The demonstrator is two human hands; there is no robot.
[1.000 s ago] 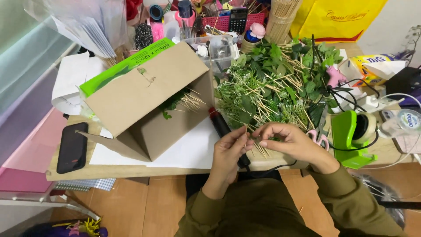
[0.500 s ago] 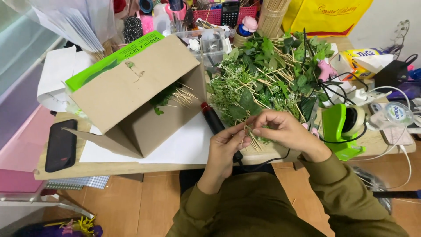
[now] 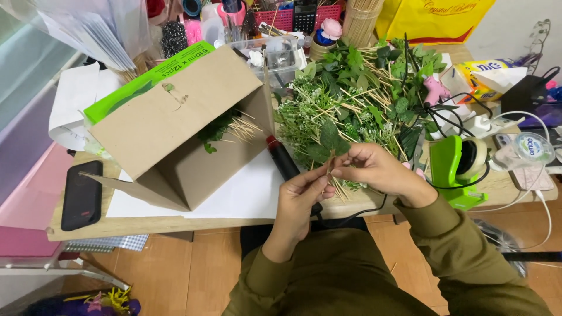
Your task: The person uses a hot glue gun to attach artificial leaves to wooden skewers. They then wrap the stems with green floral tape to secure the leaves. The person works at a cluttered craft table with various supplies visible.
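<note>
**Leaf sprig pinched between both hands at the desk edge**

Left hand (image 3: 301, 199) and right hand (image 3: 374, 169) raised together over the front edge of the desk (image 3: 146, 225), fingertips meeting. Each grip closed on the same leafy sprig (image 3: 329, 145): green leaves up top, thin wooden stick below, running down between the fingers. Just behind, touching the sprig's leaves, a big heap of greenery on sticks (image 3: 357, 99). To the left, an open cardboard box (image 3: 175, 126) lying on its side on white paper (image 3: 246, 193), more leafy sticks inside. Between box and hands, a black glue gun (image 3: 284, 161). Right of the hands, a green tape dispenser (image 3: 456, 169). Far left, a black phone (image 3: 82, 196) flat on the desk.
</note>
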